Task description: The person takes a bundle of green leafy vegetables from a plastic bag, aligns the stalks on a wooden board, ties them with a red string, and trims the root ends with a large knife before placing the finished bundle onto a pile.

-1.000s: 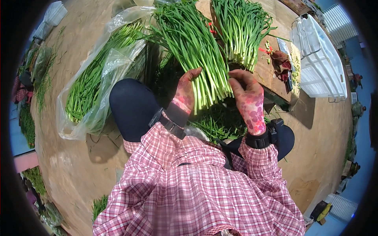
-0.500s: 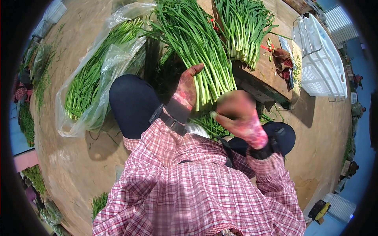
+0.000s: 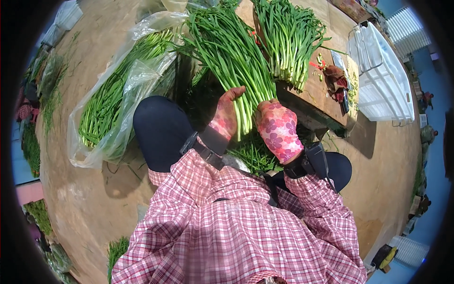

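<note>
A bunch of garlic chives (image 3: 231, 52) slants away from me, leaves far and pale stems toward me. My left hand (image 3: 225, 112) is closed round its left side, thumb along the stems. Closed on the stem ends at the right is my right hand (image 3: 279, 128), in a pink flowered glove; its fingertips are hidden. Just beyond, a second bunch of garlic chives (image 3: 291, 47) rests on a low wooden block (image 3: 319, 97). Loose green leaves (image 3: 257, 154) lie below my hands, between my knees.
On the block are a dark reddish cloth (image 3: 336, 80), a flat blade-like tool (image 3: 340, 61) and cut bits. A white plastic crate (image 3: 385, 90) stands to the right. At the left, a clear plastic bag (image 3: 137, 85) holds more greens. Another green clump (image 3: 118, 251) lies lower left.
My right hand, turned up and blurred before, has moved up and closed on the stem ends. The left hand keeps its grip on the bunch.
</note>
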{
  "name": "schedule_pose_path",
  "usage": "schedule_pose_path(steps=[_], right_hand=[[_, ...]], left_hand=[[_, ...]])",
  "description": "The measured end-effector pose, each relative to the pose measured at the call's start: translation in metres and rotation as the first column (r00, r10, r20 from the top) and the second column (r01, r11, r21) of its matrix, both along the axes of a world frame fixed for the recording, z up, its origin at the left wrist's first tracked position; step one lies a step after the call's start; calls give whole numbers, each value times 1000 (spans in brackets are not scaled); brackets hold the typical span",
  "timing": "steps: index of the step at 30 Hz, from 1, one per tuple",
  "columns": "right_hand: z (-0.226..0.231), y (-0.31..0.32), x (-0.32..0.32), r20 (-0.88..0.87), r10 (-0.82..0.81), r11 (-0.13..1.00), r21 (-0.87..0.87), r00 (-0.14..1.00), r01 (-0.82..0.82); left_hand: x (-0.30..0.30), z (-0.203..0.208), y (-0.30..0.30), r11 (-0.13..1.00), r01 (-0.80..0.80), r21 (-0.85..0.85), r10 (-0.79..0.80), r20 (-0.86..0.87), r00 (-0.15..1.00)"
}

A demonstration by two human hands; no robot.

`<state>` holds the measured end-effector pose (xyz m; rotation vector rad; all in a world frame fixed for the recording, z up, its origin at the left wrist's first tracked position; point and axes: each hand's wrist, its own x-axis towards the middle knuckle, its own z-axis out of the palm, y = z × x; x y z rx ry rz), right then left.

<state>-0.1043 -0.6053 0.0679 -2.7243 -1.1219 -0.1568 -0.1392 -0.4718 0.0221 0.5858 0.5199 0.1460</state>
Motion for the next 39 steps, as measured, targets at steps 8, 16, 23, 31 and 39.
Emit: schedule_pose_path(steps=[8,16,23,31,39], right_hand=[[4,-5,6,-244,88,903,429,966,26],[9,2,7,-394,-4,916,368,919,162],[8,-6,4,-706,168,783,520,688,342],[50,-65,-2,-834,503,860,510,229,-33],[30,-139,54,-24,-318,848,-455,948,273]], left_hand=[[4,-18,7,984,15,-176,-3,66,998],[10,-36,8,894,174,-412,-87,222,971],[-5,-41,-5,975,217,-55,-187,327,926],[0,-31,-12,973,231,14,-229,195,954],[-1,-23,-9,949,250,-191,-222,158,962]])
